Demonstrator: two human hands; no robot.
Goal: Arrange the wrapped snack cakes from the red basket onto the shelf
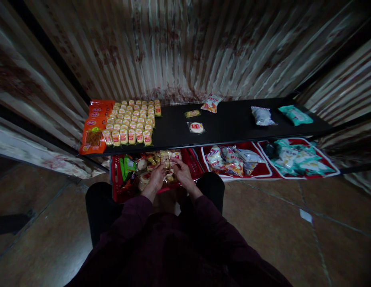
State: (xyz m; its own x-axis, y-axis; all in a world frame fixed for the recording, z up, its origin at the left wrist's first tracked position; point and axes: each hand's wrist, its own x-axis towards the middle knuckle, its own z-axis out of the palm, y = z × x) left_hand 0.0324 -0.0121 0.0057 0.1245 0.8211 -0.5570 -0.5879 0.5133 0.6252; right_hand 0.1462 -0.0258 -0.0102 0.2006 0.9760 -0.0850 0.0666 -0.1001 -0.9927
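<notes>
Black shelf (pixel 170 125); red plastic basket (pixel 195 161) below front-left edge. Pale-yellow plastic-wrapped snack (pixel 165 158) between left hand (pixel 157 176) and right hand (pixel 181 172), equally near; cannot tell whether either grip clamps it.

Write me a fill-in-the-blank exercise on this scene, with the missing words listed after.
1. The flat packets at the black shelf's left end are ____ in colour.
2. The round wrapped snack bears a ____ label.
3. The teal packet on the shelf lies to the ____ of the pale, silvery packet.
4. Of the red baskets below, the left grip and right grip are at the ____ one.

Missing words: orange; red; right; leftmost.
</notes>
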